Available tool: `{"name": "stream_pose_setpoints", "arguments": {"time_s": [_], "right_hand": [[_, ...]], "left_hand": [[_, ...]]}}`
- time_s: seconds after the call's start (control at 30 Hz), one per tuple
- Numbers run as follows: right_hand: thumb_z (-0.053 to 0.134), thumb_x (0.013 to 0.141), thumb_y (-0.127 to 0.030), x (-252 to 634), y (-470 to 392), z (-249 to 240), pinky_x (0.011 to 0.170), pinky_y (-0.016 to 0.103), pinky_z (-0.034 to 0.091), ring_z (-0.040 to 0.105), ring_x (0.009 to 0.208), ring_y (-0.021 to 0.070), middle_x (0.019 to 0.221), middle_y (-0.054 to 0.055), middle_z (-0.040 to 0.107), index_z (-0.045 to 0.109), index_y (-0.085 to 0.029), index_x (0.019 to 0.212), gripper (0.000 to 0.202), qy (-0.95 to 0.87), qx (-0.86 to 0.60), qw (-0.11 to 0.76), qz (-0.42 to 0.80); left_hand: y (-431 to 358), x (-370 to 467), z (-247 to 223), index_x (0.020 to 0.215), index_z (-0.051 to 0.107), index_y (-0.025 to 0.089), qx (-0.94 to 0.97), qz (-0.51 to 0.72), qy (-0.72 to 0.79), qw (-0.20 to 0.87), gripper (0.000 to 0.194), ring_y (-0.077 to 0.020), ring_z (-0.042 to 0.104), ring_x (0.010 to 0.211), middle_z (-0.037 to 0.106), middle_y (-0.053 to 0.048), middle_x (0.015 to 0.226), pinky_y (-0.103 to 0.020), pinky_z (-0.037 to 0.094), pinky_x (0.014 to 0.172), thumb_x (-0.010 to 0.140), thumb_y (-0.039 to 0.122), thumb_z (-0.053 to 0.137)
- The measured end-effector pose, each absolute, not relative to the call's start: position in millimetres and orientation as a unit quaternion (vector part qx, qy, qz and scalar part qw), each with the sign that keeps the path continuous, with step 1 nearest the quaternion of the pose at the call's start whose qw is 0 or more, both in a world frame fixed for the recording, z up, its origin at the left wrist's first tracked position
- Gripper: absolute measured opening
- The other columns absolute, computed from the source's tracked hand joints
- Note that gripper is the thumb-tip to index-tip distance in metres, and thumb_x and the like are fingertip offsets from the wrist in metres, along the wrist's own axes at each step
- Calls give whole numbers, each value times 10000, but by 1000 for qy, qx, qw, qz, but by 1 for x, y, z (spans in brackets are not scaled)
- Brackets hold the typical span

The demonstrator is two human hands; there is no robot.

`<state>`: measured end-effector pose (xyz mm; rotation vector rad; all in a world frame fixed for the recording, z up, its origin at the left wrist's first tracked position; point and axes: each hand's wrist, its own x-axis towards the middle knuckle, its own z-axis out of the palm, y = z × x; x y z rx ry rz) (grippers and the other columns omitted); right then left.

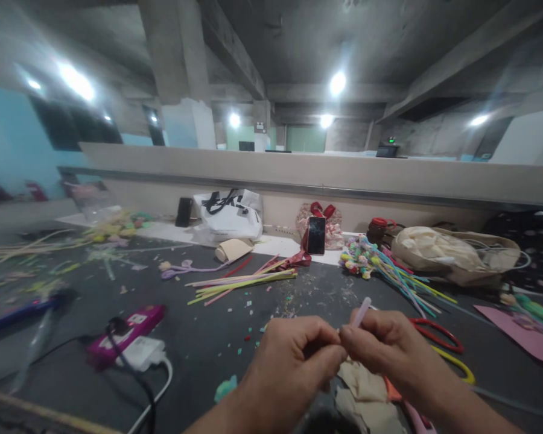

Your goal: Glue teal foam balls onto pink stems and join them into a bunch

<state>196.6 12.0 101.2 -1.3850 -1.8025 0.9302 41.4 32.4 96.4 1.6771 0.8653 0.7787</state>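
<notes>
My left hand (294, 355) and my right hand (389, 343) meet fingertip to fingertip above the near part of the dark table. A short, pale pink stick (362, 310) sticks up slantwise from my right hand, pinched between thumb and fingers. My left thumb and forefinger are pressed together in a pinch, touching the right fingertips; whatever lies between them is hidden. Below the hands are crumpled beige pieces (366, 389), partly covered by my right wrist. A small blue-green tuft (226, 387) lies left of my left forearm.
Coloured stems (244, 282) lie beyond my hands, near a propped phone (316, 235). Stems with flower heads (359, 256) rest at the right, by a beige bag (452, 250). A magenta power strip (127, 334) with cables sits left. Red-handled loops (438, 337) lie beside my right hand.
</notes>
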Motion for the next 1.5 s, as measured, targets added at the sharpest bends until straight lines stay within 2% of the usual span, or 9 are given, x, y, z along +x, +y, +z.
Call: {"name": "stream_pose_setpoints", "arguments": {"time_s": [0.27,0.37,0.5,0.77,1.0,1.1,1.2,1.37,1.5], "right_hand": [[435,801,-345,220,11,115,550,227,410,527,636,140,692,20,579,578,-165,779,230,-785,-487,369,102],[607,694,-267,230,12,119,746,306,411,503,899,199,1006,76,561,499,-191,1053,382,-856,-366,354,-87],[615,703,-217,229,16,123,747,322,397,491,896,191,992,57,583,533,-224,1005,313,-896,-304,283,-160],[531,762,-196,220,11,123,548,251,332,480,587,119,654,-3,590,559,-196,750,31,-896,-333,282,-82],[462,772,-292,206,10,115,432,193,286,372,453,79,479,-45,419,490,-157,565,249,-691,-528,344,355],[479,759,-309,204,15,112,419,185,277,340,436,68,464,-52,401,480,-151,552,260,-662,-525,349,406],[444,786,-333,208,15,114,438,189,325,409,465,87,492,-32,455,502,-157,572,283,-706,-529,339,326],[567,710,-334,226,9,120,672,282,435,526,853,207,1000,90,559,463,-182,1098,429,-835,-419,356,-30],[624,679,-259,228,13,120,718,328,411,519,857,211,986,114,575,482,-140,1075,437,-889,-297,298,-180]], "left_hand": [[48,43,98,668,554,130,566,304,324,695,160,-56,479,366,555,24,505,-142,323,343,663,289,562],[52,43,96,642,534,133,521,290,312,740,132,-49,469,335,566,24,477,-125,294,307,653,260,567],[54,44,92,632,538,133,507,250,284,775,59,-45,461,307,578,21,445,-112,273,284,644,189,551],[47,45,94,662,564,130,539,257,278,752,109,-43,459,337,569,22,473,-123,306,326,652,238,576],[35,44,99,646,639,154,715,365,336,493,136,-61,476,477,519,32,525,-164,362,466,693,245,549],[35,46,97,675,618,159,682,348,343,545,125,-61,482,462,526,35,552,-166,366,450,701,252,538],[39,48,97,654,569,146,626,340,340,615,141,-58,475,409,524,36,532,-161,348,395,695,279,545],[46,43,99,640,529,142,544,319,310,712,149,-49,468,358,555,30,499,-140,314,344,672,283,567],[49,42,97,618,515,139,518,295,311,740,108,-42,458,334,559,28,474,-127,283,318,663,227,556]]}}
